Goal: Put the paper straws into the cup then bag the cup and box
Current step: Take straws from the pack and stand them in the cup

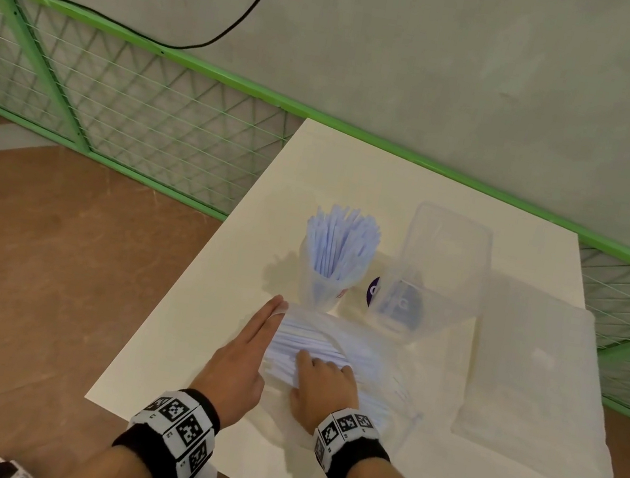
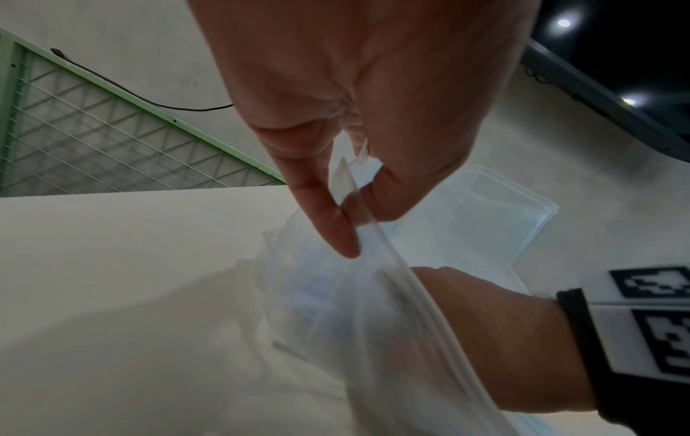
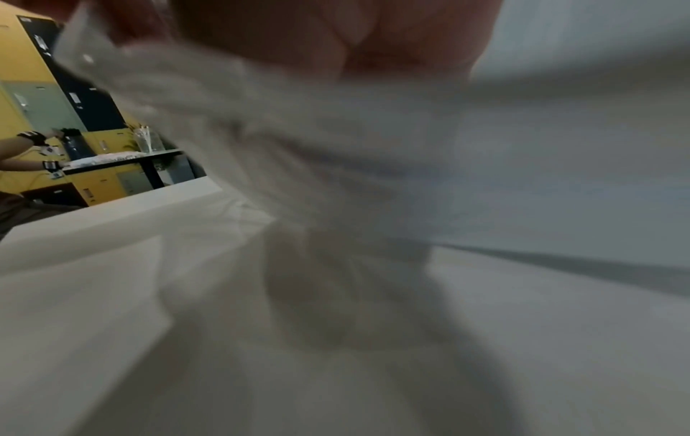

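A clear cup (image 1: 328,287) stands mid-table with a bunch of pale blue paper straws (image 1: 342,239) upright in it. Right of it is the clear plastic box (image 1: 434,275). In front of the cup lies a clear zip pack (image 1: 334,338) with more straws inside. My left hand (image 1: 249,349) lies along the pack's left end; in the left wrist view its thumb and finger (image 2: 347,218) pinch the pack's zip edge (image 2: 392,280). My right hand (image 1: 322,382) curls its fingers over the bundle of straws in the pack. The right wrist view is blurred, with crumpled plastic (image 3: 298,141) under the palm.
A large frosted plastic bag (image 1: 531,379) lies flat on the table's right side, past the table edge at its near corner. A purple round thing (image 1: 373,290) sits behind the box. The white table (image 1: 179,341) backs onto a green mesh fence (image 1: 119,101) and a wall.
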### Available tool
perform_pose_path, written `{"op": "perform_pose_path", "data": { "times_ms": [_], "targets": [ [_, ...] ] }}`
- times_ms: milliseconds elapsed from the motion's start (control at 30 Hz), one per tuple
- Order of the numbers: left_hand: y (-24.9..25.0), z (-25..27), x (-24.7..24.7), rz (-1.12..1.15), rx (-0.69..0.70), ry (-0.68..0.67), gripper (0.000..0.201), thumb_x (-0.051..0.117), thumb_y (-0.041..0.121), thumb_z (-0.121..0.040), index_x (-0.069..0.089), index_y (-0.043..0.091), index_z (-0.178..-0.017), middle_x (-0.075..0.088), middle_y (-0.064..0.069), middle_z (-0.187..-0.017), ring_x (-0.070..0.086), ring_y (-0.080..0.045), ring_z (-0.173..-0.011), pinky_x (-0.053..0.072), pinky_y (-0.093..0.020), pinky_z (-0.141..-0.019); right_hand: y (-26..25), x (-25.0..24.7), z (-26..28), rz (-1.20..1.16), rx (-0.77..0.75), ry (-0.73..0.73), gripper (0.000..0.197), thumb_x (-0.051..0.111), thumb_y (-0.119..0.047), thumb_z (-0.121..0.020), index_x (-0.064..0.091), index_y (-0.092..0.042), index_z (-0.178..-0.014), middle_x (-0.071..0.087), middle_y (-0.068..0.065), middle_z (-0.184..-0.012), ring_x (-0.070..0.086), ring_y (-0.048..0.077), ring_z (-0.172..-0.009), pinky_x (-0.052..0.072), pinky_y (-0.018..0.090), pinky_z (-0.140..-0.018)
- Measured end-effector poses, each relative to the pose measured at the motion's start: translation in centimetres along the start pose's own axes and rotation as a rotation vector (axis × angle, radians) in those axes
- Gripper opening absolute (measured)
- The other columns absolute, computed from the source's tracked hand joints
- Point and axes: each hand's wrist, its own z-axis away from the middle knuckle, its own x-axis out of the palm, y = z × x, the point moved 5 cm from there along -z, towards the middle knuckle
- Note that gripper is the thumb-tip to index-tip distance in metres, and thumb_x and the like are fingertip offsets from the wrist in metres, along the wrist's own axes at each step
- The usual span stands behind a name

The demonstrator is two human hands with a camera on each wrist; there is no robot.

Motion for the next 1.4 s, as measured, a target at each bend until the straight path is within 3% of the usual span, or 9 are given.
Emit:
{"op": "perform_pose_path", "data": {
  "times_ms": [67,233,467,767,1100,1200,1300,1400],
  "targets": [
    [0.0,0.0,0.0,0.0,-0.001,-0.001,0.101,0.046,-0.015,-0.077,0.009,0.037,-0.155,-0.017,0.043,-0.151,0.054,-0.006,-0.117,0.054,-0.024,-0.077,0.2,0.2,0.0,-0.007,0.01,0.008,0.045,0.045,-0.023,-0.094,0.036,-0.015,-0.137,0.057,0.007,-0.128,0.053,0.031,-0.118,0.036,0.045,-0.099],
    [0.0,0.0,0.1,-0.005,0.002,0.007,0.101,0.046,-0.015,-0.076,0.01,0.036,-0.156,-0.014,0.042,-0.152,0.059,-0.009,-0.108,0.056,-0.031,-0.076,0.3,0.7,-0.2,0.016,0.027,-0.009,0.039,0.044,-0.014,-0.096,0.041,-0.013,-0.135,0.053,0.009,-0.135,0.049,0.031,-0.123,0.035,0.044,-0.103],
    [-0.1,0.3,0.0,0.01,-0.004,0.005,0.102,0.046,-0.015,-0.076,0.009,0.038,-0.155,-0.015,0.043,-0.152,0.057,-0.006,-0.111,0.055,-0.028,-0.077,0.5,0.6,-0.4,-0.009,0.047,0.028,0.045,0.041,-0.005,-0.094,0.037,-0.012,-0.138,0.052,0.01,-0.136,0.049,0.031,-0.124,0.035,0.043,-0.104],
    [0.0,0.3,-0.2,0.02,-0.001,0.021,0.102,0.046,-0.015,-0.077,0.008,0.038,-0.155,-0.016,0.043,-0.151,0.053,-0.005,-0.12,0.051,-0.018,-0.078,0.3,0.2,-0.5,0.074,0.022,0.041,0.037,0.047,-0.012,-0.094,0.048,-0.011,-0.131,0.049,0.009,-0.135,0.042,0.031,-0.128,0.034,0.044,-0.104],
    [0.1,0.2,-0.2,0.026,0.022,0.035,0.102,0.047,-0.015,-0.076,0.009,0.036,-0.156,-0.015,0.043,-0.151,0.053,-0.008,-0.12,0.054,-0.026,-0.08,0.0,0.2,0.3,0.141,-0.017,-0.001,0.029,0.048,-0.015,-0.095,0.055,-0.01,-0.123,0.051,0.009,-0.129,0.046,0.032,-0.121,0.034,0.046,-0.099],
    [-0.1,0.1,-0.2,0.034,0.019,0.042,0.102,0.047,-0.015,-0.076,0.009,0.037,-0.155,-0.014,0.043,-0.151,0.052,-0.006,-0.122,0.051,-0.015,-0.075,0.1,-0.2,0.6,0.096,-0.039,0.031,0.031,0.05,-0.02,-0.093,0.054,-0.012,-0.123,0.053,0.008,-0.128,0.045,0.03,-0.121,0.034,0.043,-0.101],
    [-0.6,0.0,-0.3,0.039,0.004,0.056,0.102,0.046,-0.016,-0.075,0.01,0.036,-0.155,-0.011,0.039,-0.154,0.051,-0.007,-0.122,0.039,-0.003,-0.065,0.9,-1.6,1.7,-0.11,-0.01,0.101,0.033,0.046,-0.031,-0.092,0.046,-0.016,-0.121,0.061,0.004,-0.113,0.056,0.026,-0.106,0.043,0.037,-0.091],
    [-1.0,-0.1,-0.4,0.033,-0.001,0.068,0.101,0.047,-0.015,-0.075,0.011,0.035,-0.155,-0.008,0.037,-0.156,0.052,-0.009,-0.122,0.039,-0.008,-0.068,1.9,-3.3,3.2,-0.393,-0.015,0.169,0.027,0.05,-0.033,-0.087,0.044,-0.022,-0.112,0.063,-0.003,-0.087,0.059,0.022,-0.081,0.038,0.03,-0.073]
  ]
}}
